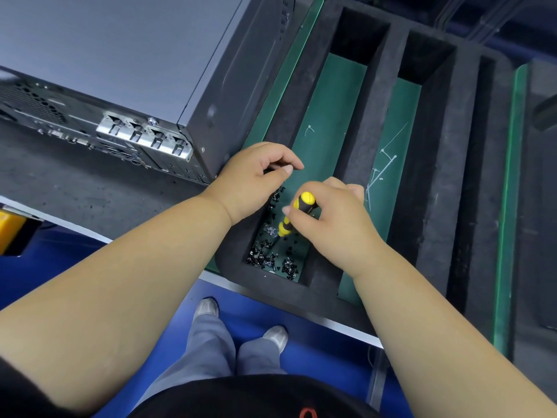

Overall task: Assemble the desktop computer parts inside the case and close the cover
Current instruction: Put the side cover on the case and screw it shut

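**Op A:** I see my right hand (328, 215) wrapped round the yellow-and-black screwdriver (297, 214), fingers curled on the handle, tip pointing down into the loose screws (265, 254). My left hand (256, 179) hovers just above the same compartment, thumb and forefinger drawn close; whether they pinch a screw I cannot tell.

**Op B:** Then I'd take one screw only, seat it on the tip before lifting, and keep the shaft upright so it doesn't drop back.

**Op A:** Agreed. The screws lie at the near end of the black foam tray (398, 176), on its green floor. The next compartment holds white cable ties (382, 167).

**Op B:** And the case?

**Op A:** The desktop computer case (120, 55) sits just left of the tray, cover apparently on, rear ports facing me. All of it rests on a dark workbench (90, 188); below is blue floor (256, 312).
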A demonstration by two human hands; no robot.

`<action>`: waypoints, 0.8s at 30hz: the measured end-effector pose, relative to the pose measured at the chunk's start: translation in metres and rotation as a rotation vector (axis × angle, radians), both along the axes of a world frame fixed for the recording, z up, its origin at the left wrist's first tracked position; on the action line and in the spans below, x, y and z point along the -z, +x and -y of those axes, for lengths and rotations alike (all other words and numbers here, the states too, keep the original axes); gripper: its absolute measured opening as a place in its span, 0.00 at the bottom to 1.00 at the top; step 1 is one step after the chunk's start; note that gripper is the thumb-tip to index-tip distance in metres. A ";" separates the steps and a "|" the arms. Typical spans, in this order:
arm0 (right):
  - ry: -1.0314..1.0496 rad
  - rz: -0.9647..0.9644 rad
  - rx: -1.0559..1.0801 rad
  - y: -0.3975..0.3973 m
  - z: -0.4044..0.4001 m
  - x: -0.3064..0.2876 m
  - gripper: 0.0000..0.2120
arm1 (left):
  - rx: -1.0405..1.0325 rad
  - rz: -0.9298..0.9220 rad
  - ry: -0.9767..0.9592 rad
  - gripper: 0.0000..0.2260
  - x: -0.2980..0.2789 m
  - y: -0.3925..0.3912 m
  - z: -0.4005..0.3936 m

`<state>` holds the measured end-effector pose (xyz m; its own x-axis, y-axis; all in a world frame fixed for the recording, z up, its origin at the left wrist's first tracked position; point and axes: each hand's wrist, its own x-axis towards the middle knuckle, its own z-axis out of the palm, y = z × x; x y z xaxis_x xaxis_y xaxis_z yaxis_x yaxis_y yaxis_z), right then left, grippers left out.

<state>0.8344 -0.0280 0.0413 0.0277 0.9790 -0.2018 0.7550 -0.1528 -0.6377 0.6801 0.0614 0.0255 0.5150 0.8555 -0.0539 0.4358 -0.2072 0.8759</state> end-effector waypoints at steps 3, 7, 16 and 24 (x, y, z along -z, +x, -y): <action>0.003 -0.003 -0.027 -0.010 -0.002 0.004 0.16 | 0.005 0.004 0.004 0.10 0.000 -0.001 0.000; -0.016 0.007 -0.039 -0.016 0.000 0.009 0.14 | 0.015 0.000 0.005 0.11 0.000 -0.003 -0.001; -0.042 0.008 -0.044 -0.017 0.003 0.009 0.15 | 0.021 -0.007 -0.001 0.12 -0.002 -0.003 0.001; -0.035 -0.001 -0.033 -0.016 0.005 0.011 0.16 | 0.011 -0.009 -0.009 0.11 0.000 -0.003 0.000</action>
